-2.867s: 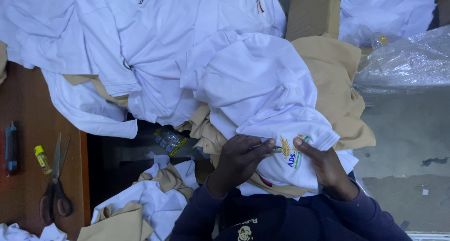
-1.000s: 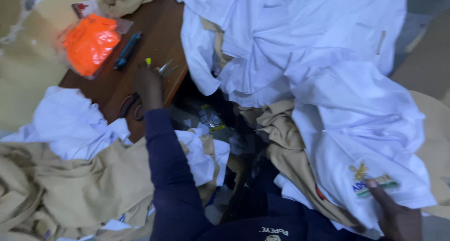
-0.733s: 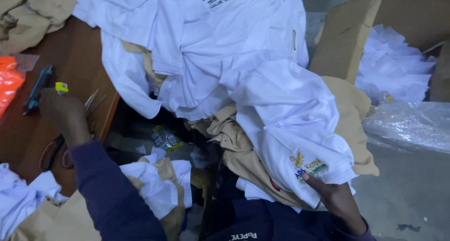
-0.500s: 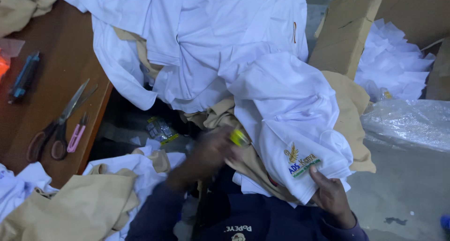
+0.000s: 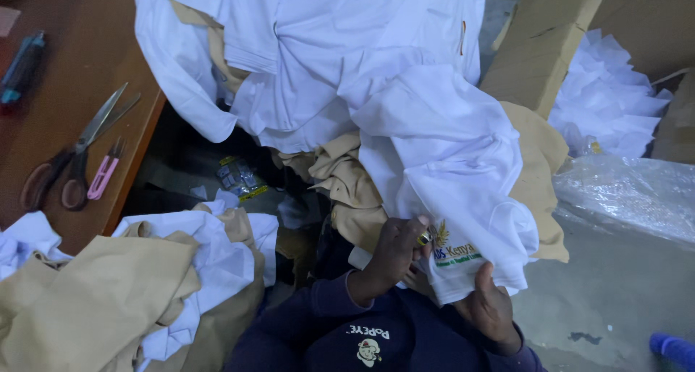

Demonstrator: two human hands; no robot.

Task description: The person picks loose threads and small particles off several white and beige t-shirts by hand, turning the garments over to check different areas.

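A white shirt with a small coloured emblem hangs down from a heap of white and tan garments in front of me. My right hand grips the shirt's lower edge from underneath, just below the emblem. My left hand presses against the shirt to the left of the emblem and pinches a small yellow object at its fingertips. What the yellow object is cannot be made out. My dark blue sleeves fill the bottom of the view.
A wooden table at the left carries large scissors, a pink snipper and a blue pen. Tan and white garments pile at lower left. A cardboard box of white cloth and a plastic bag sit at the right.
My left hand reached to the table, took up the small yellow object and brought it back to the emblem. My right hand kept its hold on the shirt.
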